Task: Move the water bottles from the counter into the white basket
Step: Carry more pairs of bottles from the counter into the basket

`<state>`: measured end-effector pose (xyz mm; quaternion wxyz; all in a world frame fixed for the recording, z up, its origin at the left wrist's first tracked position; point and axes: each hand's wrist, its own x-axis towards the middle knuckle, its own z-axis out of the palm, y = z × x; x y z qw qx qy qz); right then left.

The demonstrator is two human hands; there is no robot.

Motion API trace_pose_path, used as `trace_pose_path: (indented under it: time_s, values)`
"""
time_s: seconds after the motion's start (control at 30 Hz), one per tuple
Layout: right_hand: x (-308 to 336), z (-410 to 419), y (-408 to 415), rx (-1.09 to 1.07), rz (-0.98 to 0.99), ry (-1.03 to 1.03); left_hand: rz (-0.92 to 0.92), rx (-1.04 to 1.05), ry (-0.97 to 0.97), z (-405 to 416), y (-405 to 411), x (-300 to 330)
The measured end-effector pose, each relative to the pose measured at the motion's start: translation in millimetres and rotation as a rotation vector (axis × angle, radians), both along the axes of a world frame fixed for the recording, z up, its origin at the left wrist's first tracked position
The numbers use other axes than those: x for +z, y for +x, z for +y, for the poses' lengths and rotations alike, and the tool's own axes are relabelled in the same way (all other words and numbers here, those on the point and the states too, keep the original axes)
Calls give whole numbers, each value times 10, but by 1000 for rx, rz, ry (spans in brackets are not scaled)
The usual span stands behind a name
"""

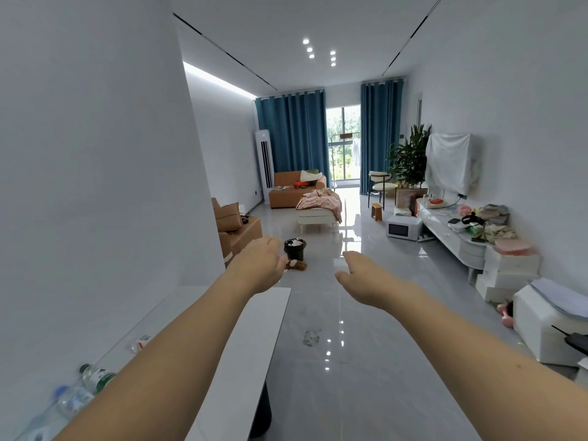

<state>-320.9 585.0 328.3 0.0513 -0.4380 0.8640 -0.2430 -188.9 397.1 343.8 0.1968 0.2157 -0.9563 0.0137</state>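
white counter [254,338] runs along the left wall, its near end behind the left forearm. clear bottles [86,385] stand there at lower left, blurred, one with a green label, one with a blue cap; a small packet [140,342] lies further along. left hand [261,265] and right hand [366,278] reach forward, fingers relaxed, holding nothing. beyond them, a black bin [295,248] on grey floor, then a sofa [296,189] and blue curtains [291,132].

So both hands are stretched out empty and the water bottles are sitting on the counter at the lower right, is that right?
Not quite. The head view shows the water bottles at the lower left, on the counter. The left hand and right hand are indeed stretched out empty.
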Motion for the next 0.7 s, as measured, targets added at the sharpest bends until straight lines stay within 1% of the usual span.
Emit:
trace_pose_path:
  time_s: [0.23,0.37,0.47,0.7]
  values:
    - [-41,-987,-850,9,27,-11,30,-3,5,-962,-883,-54]
    - [106,-1559,-1366,1,44,-3,12,-3,24,-1537,-1346,0]
    - [178,-1929,-1694,5,50,-41,32,14,29,-1920,-1669,68]
    - [100,-2496,-2311,21,17,9,-12,24,42,-2436,-2335,-32]
